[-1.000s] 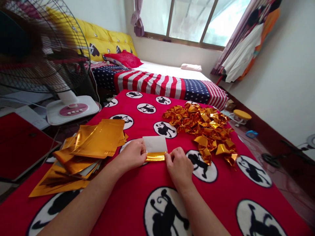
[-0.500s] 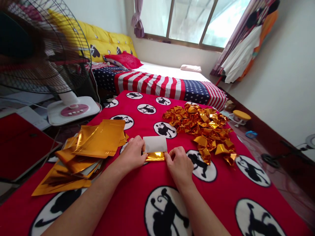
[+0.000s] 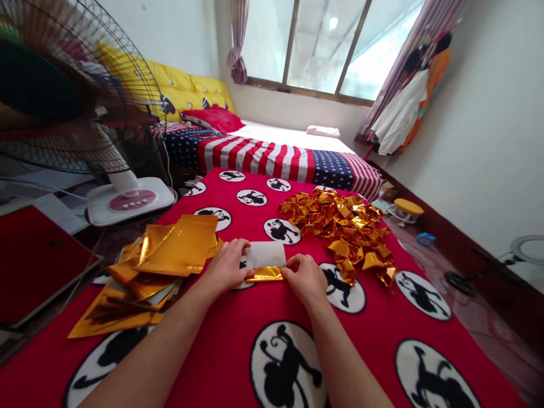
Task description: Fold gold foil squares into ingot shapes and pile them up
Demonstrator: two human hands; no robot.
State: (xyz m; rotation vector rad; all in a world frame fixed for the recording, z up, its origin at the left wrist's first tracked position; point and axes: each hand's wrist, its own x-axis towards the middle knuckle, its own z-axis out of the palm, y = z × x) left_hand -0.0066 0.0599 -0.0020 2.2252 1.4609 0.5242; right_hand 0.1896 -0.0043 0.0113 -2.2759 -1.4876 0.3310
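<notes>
A sheet of gold foil paper (image 3: 266,254) lies on the red cloth with its pale grey side up, its near edge folded over into a gold strip. My left hand (image 3: 228,264) pinches the left end of that fold. At the right end, the thumb and fingers of my right hand (image 3: 305,276) are closed on the same fold. Left of my left hand is a loose stack of flat gold sheets (image 3: 178,249). Crumpled or folded gold pieces (image 3: 340,218) form a heap beyond my right hand.
The red cloth (image 3: 221,351) has black monkey prints in white circles. A fan (image 3: 131,198) with blurred blades stands at the left, beside a red folder (image 3: 38,255). Behind is a bed (image 3: 263,156); a yellow stool (image 3: 408,206) is on the floor at right.
The camera view has tilted slightly up and shifted. Both hands still hold the fold, and the sheet looks nearly the same.
</notes>
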